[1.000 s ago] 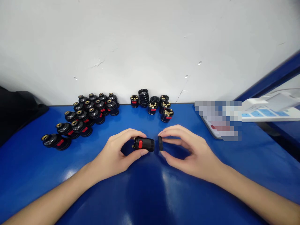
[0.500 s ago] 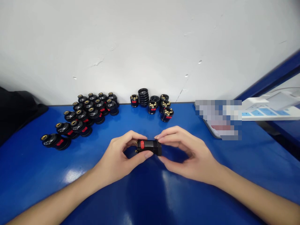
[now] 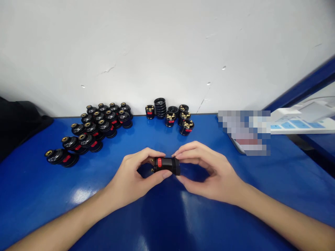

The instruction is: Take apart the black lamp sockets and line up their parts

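Between my hands a black lamp socket [image 3: 166, 164] lies on its side above the table, its red switch toward the left and brass terminals at its left end. My left hand [image 3: 138, 174] grips the socket's body between thumb and fingers. On the socket's right end sits a black collar ring [image 3: 177, 167], pinched by the thumb and fingertips of my right hand [image 3: 209, 170]. How far the ring is seated on the socket is hidden.
Several black lamp sockets with caps [image 3: 90, 142] stand in rows at the left. At the back middle are several uncapped sockets [image 3: 186, 128] and a stack of black rings [image 3: 160, 108]. A pixelated item [image 3: 243, 134] lies on the blue table [image 3: 209, 223] at right, beside white boxes [image 3: 311, 115].
Both hands keep hold of the socket and ring in nearly the same place. The right fingertips have shifted slightly around the ring.
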Tool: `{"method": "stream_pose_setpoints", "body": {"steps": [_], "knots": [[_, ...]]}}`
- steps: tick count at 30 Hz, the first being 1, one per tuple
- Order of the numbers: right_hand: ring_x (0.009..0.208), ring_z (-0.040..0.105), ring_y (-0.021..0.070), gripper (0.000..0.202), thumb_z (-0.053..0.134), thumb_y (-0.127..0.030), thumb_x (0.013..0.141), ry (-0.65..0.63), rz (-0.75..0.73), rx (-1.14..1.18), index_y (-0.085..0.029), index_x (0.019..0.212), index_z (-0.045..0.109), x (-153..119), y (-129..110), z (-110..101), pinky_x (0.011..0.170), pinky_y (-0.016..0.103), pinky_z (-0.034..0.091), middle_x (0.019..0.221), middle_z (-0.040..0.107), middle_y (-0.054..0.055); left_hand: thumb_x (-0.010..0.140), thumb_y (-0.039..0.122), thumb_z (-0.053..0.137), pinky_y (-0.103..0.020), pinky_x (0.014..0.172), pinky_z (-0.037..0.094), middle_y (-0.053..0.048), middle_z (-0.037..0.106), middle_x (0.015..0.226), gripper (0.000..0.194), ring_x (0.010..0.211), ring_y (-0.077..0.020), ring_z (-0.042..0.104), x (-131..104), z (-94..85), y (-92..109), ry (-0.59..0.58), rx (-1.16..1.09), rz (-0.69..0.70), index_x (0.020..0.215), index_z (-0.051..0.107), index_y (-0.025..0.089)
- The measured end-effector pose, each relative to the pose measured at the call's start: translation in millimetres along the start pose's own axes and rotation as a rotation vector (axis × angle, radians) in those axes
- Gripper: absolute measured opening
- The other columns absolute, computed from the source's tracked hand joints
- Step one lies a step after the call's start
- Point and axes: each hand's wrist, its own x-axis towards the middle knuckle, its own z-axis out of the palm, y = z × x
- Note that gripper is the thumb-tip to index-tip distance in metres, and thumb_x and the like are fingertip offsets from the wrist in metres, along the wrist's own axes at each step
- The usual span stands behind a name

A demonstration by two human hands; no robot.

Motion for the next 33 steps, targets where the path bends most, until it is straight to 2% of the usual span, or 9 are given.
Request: {"method": "stream_pose_setpoints", "body": {"steps": [8, 15, 19, 24, 29, 33], "knots": [[0.112, 0.075, 0.0198, 0.047, 0.079, -0.003, 0.089, -0.015, -0.015, -0.011, -0.022, 0.132, 0.069, -1.8, 0.2, -0.5, 0.095, 0.033, 0.072, 0.124, 0.068, 0.009, 0.093, 0.031, 0.084, -0.021, 0.075, 0.06, 0.002, 0.082, 0.093, 0.023, 0.083, -0.013, 0.078, 0.2, 0.9, 3.1, 0.002, -0.012, -0.037, 0.112, 0.075, 0.024], [0.112, 0.074, 0.0197, 0.044, 0.081, -0.004, 0.088, 0.026, -0.157, -0.22, -0.021, 0.127, 0.072, -0.6, -1.4, -4.0, 0.099, 0.032, 0.066, 0.123, 0.072, 0.009, 0.097, 0.031, 0.079, -0.021, 0.073, 0.062, 0.003, 0.081, 0.081, 0.016, 0.072, -0.0119, 0.078, 0.8, 0.6, 8.7, -0.027, -0.133, -0.108, 0.11, 0.075, 0.023], [0.115, 0.074, 0.0206, 0.043, 0.076, 0.0, 0.09, -0.006, -0.214, -0.216, -0.022, 0.126, 0.071, -1.9, 0.3, -4.8, 0.097, 0.034, 0.067, 0.126, 0.071, 0.011, 0.099, 0.033, 0.077, -0.023, 0.073, 0.064, 0.002, 0.081, 0.079, 0.015, 0.069, -0.0127, 0.079, 1.0, 0.7, 9.8, -0.042, -0.192, -0.135, 0.107, 0.074, 0.021], [0.114, 0.076, 0.0217, 0.041, 0.076, -0.001, 0.091, 0.007, -0.214, -0.213, -0.022, 0.126, 0.07, -1.7, 1.2, -3.0, 0.095, 0.035, 0.068, 0.126, 0.073, 0.012, 0.095, 0.031, 0.082, -0.023, 0.073, 0.064, 0.001, 0.082, 0.083, 0.019, 0.073, -0.0139, 0.08, 1.0, 1.4, 7.9, -0.03, -0.201, -0.123, 0.109, 0.074, 0.021], [0.11, 0.077, 0.0216, 0.045, 0.079, -0.005, 0.089, 0.037, -0.193, -0.227, -0.022, 0.13, 0.07, 2.3, -1.9, -2.9, 0.096, 0.035, 0.067, 0.122, 0.077, 0.011, 0.088, 0.027, 0.089, -0.022, 0.082, 0.065, 0.001, 0.084, 0.097, 0.028, 0.088, -0.0147, 0.082, 0.8, 2.2, 5.8, -0.001, -0.176, -0.09, 0.111, 0.074, 0.023], [0.11, 0.077, 0.0207, 0.043, 0.08, -0.005, 0.089, 0.029, -0.18, -0.232, -0.02, 0.128, 0.071, 3.8, -2.5, -3.6, 0.097, 0.033, 0.066, 0.121, 0.078, 0.01, 0.086, 0.025, 0.091, -0.023, 0.087, 0.066, 0.001, 0.085, 0.1, 0.031, 0.092, -0.015, 0.083, 1.2, 2.4, 4.1, -0.004, -0.189, -0.076, 0.112, 0.075, 0.023]]}}
